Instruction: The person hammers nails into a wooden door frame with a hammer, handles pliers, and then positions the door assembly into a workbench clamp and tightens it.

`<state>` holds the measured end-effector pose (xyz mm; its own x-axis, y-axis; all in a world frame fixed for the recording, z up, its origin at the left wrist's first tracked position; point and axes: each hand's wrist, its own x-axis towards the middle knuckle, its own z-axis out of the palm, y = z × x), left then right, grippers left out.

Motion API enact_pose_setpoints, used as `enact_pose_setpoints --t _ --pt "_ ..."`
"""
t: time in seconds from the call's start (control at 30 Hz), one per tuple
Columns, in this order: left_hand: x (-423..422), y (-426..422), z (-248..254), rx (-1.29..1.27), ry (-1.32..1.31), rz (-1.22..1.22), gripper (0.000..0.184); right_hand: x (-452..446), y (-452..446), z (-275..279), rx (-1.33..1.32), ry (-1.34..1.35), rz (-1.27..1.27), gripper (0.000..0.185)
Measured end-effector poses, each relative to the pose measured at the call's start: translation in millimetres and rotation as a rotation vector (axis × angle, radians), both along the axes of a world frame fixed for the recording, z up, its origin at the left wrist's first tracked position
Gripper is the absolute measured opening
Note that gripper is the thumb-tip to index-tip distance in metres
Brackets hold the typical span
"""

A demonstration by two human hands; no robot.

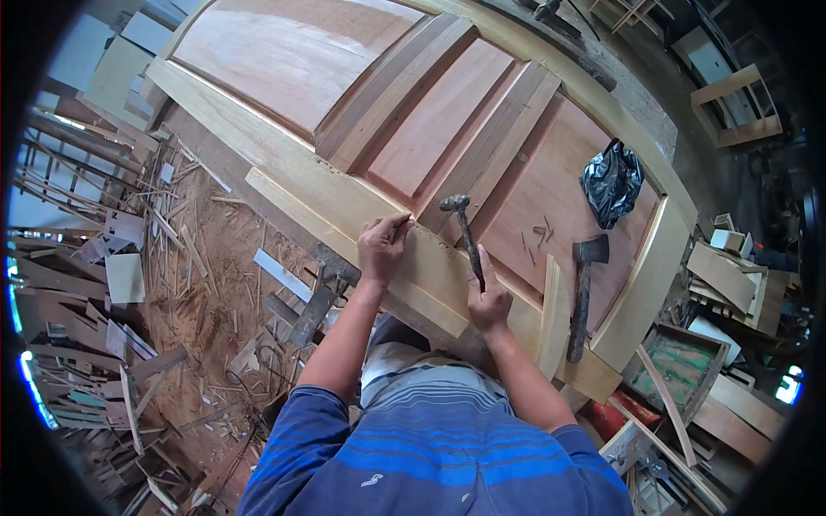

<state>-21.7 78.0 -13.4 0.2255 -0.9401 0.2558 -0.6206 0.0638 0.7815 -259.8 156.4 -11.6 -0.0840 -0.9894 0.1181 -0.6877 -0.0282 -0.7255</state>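
Observation:
A large panelled wooden door (439, 284) lies flat before me, with pale frame rails and reddish inset panels. My left hand (383, 251) rests on its near rail, fingers pinched together at the corner of the middle panel. Whatever the fingertips hold is too small to make out. My right hand (490, 301) grips a hammer (468, 245) by its dark handle. The hammer's metal head is raised just right of the left fingertips. On the right-hand panel lie several small dark nail-like pieces (541, 234), a hatchet (588, 258) and a crumpled black plastic bag (613, 182).
A loose wooden strip (553, 322) lies beside the hatchet. Below the door's near edge is a metal clamp or vise (323, 292). Sawdust and offcuts cover the floor (202, 301) at left. A shallow wooden tray (675, 365) and stacked boards (727, 275) stand right.

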Motion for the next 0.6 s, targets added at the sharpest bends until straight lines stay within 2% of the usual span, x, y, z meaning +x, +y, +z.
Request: enact_pose_setpoints --t 0.13,0.23,0.43,0.53,0.6 --pt "-3 -1 -2 -0.035 0.019 -0.04 0.015 -2 3 -1 -0.021 0.045 0.034 0.062" --pt "-3 1 2 0.027 -0.034 -0.051 0.015 -1 5 2 -0.025 0.019 0.064 0.062" --pt "-3 -3 2 -0.089 -0.124 -0.114 0.015 -4 3 4 -0.01 -0.002 0.091 0.058" --pt "-4 -3 3 -0.09 -0.222 -0.182 0.015 -7 4 7 -0.006 -0.004 0.14 0.059" --pt "-6 -3 4 -0.051 -0.185 -0.159 0.016 -8 2 12 -0.042 -0.029 0.184 0.059"
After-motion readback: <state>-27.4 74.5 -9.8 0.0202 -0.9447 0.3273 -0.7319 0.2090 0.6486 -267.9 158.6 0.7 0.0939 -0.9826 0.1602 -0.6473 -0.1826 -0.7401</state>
